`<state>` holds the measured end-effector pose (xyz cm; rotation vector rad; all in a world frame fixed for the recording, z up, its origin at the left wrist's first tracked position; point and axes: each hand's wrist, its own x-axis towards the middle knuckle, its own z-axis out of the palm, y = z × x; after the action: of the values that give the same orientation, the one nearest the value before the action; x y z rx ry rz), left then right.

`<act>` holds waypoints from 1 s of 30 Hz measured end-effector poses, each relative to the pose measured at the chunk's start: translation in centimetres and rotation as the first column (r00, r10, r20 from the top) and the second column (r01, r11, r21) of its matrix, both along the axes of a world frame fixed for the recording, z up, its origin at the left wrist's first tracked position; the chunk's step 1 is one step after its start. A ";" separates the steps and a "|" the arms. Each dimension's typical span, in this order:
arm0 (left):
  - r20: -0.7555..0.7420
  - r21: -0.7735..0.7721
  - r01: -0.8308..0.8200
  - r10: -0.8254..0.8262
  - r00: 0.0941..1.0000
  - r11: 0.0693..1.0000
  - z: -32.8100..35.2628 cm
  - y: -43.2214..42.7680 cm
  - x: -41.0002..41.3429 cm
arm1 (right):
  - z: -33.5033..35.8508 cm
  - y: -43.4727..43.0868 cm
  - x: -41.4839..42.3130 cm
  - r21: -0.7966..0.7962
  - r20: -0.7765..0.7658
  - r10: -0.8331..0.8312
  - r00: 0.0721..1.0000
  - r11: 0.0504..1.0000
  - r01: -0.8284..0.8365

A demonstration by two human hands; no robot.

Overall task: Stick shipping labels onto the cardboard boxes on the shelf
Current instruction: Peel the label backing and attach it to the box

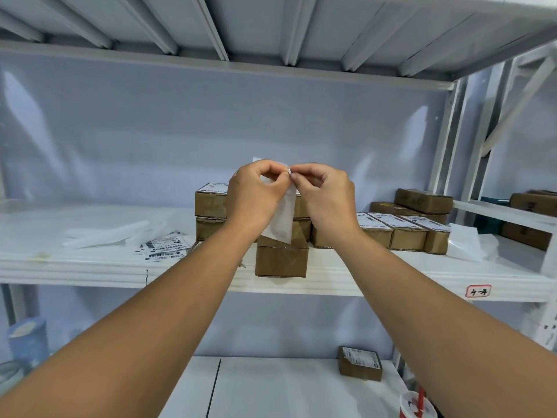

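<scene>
You held the shipping label (280, 218) just above the bare cardboard box (281, 260), fingers of your left hand (256, 194) and right hand (325, 197) pinching its top corner; labelled boxes (404, 233) sat right of that box.

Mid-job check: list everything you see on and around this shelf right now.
label sheet: one, white, held up at centre
front box: one, brown, no label showing, at the shelf edge
stacked boxes: two, brown, top one labelled, behind it
labelled boxes: three showing, brown, row at right
plain boxes: two, brown, behind that row
loose labels: several, white, shelf left
lower box: one, brown, labelled, surface below
cup: one, red and white, bottom right
left hand, right hand: both pinching the sheet's top
</scene>
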<state>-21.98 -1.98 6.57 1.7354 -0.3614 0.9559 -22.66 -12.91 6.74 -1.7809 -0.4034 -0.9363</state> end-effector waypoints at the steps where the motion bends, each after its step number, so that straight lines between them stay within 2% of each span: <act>1: -0.003 0.000 0.012 -0.012 1.000 1.000 0.0 0.0 0.0 | 0.0 -0.1 0.0 -0.005 -0.005 0.001 1.000 1.000 -0.001; 6: -0.044 0.010 0.060 -0.060 0.997 0.998 -0.2 0.2 0.2 | -0.2 -0.2 -0.1 -0.034 -0.003 0.006 1.000 0.999 -0.006; 13: -0.016 0.040 0.057 -0.057 0.998 0.998 -0.3 0.1 0.3 | 0.0 -0.2 -0.2 -0.044 -0.029 0.062 0.998 0.997 -0.064; 17: -0.017 0.028 0.119 -0.119 0.993 0.992 -0.3 0.1 0.4 | 0.1 -0.3 -0.1 -0.046 -0.019 0.032 0.999 0.998 -0.033; 20: -0.038 -0.016 0.168 -0.169 0.985 0.986 -0.2 0.0 -0.2 | 0.0 -0.2 0.1 0.020 -0.046 0.043 0.998 0.999 -0.042; 23: -0.079 -0.155 0.213 -0.227 0.971 0.965 0.2 -0.4 -0.9 | 0.2 -0.2 0.3 0.148 -0.090 0.075 0.993 0.987 -0.061; 25: -0.113 -0.305 0.264 -0.310 0.944 0.915 0.3 -0.3 -1.1 | 0.3 -0.3 0.3 0.231 -0.113 0.079 0.990 0.972 -0.051; 27: -0.141 -0.492 0.306 -0.421 0.896 0.815 0.3 -0.1 -1.3 | 0.3 -0.5 0.4 0.288 -0.133 0.068 0.989 0.957 -0.026; 30: -0.097 -0.770 0.312 -0.586 0.805 0.557 0.1 0.6 -1.3 | 0.0 -0.8 0.8 0.305 -0.183 0.040 0.982 0.952 0.018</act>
<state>-23.27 -1.41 6.68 0.9393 -0.1453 0.2939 -21.81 -13.72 6.78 -1.5619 -0.1380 -0.7687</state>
